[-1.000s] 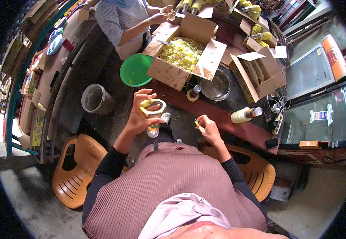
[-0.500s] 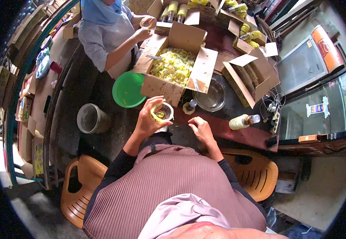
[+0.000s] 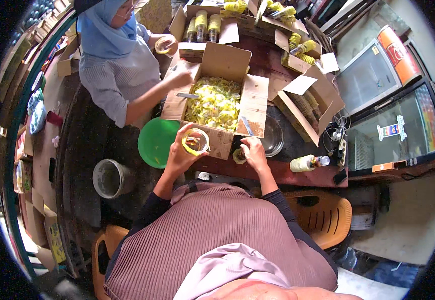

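Observation:
My left hand (image 3: 177, 157) is wrapped round a clear plastic cup (image 3: 205, 150) with a yellow rim, its mouth turned up toward me. My right hand (image 3: 255, 154) pinches a small knife (image 3: 247, 126); the blade points away from me over the near right flap of the open cardboard box, and the grip is hidden in my fingers. The box (image 3: 210, 142) stands just beyond both hands, filled with yellow and whitish pieces (image 3: 214, 104). A second knife (image 3: 186, 95) lies across its left side. Partly behind my right hand stands a small dark bottle (image 3: 238, 156).
A green basin (image 3: 153, 145) and a grey bucket (image 3: 111, 179) are at left, a clear bowl (image 3: 275, 135) behind my right hand. A bottle wrapped in pale rings (image 3: 308, 163) lies at right. Across the table, a co-worker (image 3: 120, 70) holds another clear cup. Further boxes hold ringed bottles.
My right hand has moved forward to the box's flap and taken hold of the knife. The cup in my left hand is turned more upward. The co-worker's hand has moved over the box.

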Motion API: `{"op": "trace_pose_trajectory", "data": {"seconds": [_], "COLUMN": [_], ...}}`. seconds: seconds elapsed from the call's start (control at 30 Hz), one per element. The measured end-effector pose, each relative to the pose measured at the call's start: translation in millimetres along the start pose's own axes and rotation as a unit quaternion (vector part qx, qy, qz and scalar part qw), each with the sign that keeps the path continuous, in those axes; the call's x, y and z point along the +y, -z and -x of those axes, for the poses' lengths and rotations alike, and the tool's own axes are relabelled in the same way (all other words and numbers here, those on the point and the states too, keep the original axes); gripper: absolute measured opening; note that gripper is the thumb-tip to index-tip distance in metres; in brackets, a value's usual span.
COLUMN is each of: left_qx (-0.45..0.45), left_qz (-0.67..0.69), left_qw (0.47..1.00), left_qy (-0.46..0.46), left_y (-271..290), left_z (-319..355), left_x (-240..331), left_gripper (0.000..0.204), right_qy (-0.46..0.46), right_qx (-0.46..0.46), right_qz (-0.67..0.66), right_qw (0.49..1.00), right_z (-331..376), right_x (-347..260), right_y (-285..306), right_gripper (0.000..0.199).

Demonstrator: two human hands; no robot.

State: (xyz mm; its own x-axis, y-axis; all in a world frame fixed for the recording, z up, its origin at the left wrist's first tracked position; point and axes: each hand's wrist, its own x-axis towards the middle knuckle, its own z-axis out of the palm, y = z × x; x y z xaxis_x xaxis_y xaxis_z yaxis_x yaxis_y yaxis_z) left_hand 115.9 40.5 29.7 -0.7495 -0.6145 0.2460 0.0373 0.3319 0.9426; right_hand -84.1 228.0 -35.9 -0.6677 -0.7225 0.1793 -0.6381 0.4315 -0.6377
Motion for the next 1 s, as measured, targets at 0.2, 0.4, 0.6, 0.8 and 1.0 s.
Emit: {"op": "trace_pose_trajectory", "data": {"seconds": [0.2,0.4,0.6,0.8,1.0], "left_qx": [-0.050,-0.060,-0.024,-0.010,-0.055], "left_qz": [0.021,0.038,0.038,0.030,0.019], "left_qw": [0.998,0.997,0.999,0.999,0.998], "left_qy": [0.018,0.020,0.026,0.014,0.017], "left_y": [15,25,34,24,11], "left_z": [-24,-36,-31,-34,-52], "left_x": [-25,-38,-52,-53,-51], "left_gripper": [0.093,0.093,0.092,0.080,0.061], "right_qy": [-0.030,-0.076,-0.015,-0.004,-0.010], "right_qx": [0.015,0.037,-0.008,0.007,0.006], "right_qz": [0.099,0.270,0.173,0.124,-0.079], "right_qw": [0.995,0.959,0.985,0.992,0.997], "right_z": [-23,-56,-65,-77,-85], "right_x": [9,14,-9,-22,-54], "right_y": [-40,-81,-82,-58,-38], "right_gripper": [0.033,0.032,0.026,0.016,0.025]}}
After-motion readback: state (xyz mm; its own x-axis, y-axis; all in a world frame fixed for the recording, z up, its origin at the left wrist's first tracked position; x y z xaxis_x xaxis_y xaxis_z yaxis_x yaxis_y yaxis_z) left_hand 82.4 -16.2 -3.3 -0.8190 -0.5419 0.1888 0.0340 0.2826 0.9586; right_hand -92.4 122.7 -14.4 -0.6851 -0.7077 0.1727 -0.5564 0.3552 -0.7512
